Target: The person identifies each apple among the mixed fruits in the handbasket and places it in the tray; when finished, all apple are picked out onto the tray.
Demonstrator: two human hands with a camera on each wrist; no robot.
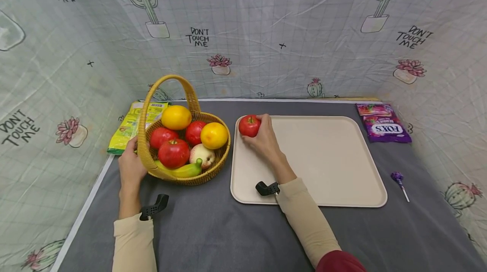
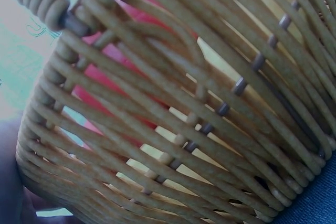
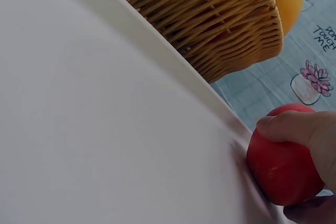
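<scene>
In the head view my right hand (image 1: 264, 140) grips a red apple (image 1: 249, 126) at the far left corner of the beige tray (image 1: 312, 162). The right wrist view has the thumb across the apple (image 3: 283, 161), which sits low against the tray's raised edge. My left hand (image 1: 131, 163) holds the left side of a wicker basket (image 1: 224, 160), near the foot of its arched handle. Red apples (image 1: 173, 153), yellow round fruits (image 1: 176, 117), a pale peach (image 1: 202, 156) and a banana (image 1: 182, 170) fill the basket. Its woven wall (image 2: 173, 108) covers most of the left wrist view.
A yellow-green packet (image 1: 127, 130) lies behind the basket at the left. Right of the tray are a purple Fox's candy bag (image 1: 384, 124) and a purple lollipop (image 1: 397, 177). Patterned cloth (image 1: 251, 44) walls off the back and sides of the grey table (image 1: 213, 225).
</scene>
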